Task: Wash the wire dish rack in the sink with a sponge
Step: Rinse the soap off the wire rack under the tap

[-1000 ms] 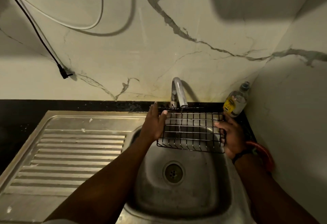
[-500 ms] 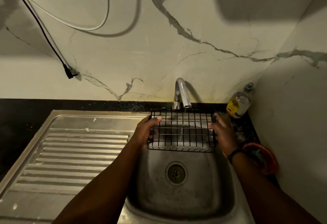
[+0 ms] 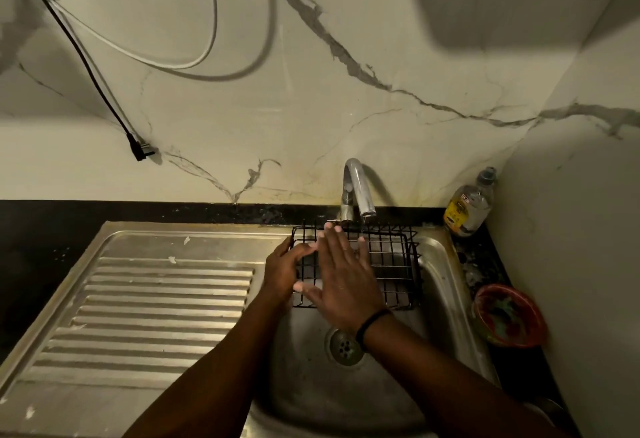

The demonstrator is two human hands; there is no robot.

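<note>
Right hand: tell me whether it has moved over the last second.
Yes. The right hand has left the wire rack's right edge and moved left, now lying flat across the rack, left of the faucet.

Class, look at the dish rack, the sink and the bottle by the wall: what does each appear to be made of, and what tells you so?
Dish rack: thin metal wire, probably with a black coating; an open grid of dark rods.
Sink: likely stainless steel, brushed and dull; grey sheen, pressed ridges on the drainboard.
Bottle: seemingly clear plastic; see-through body, yellow label.
</note>
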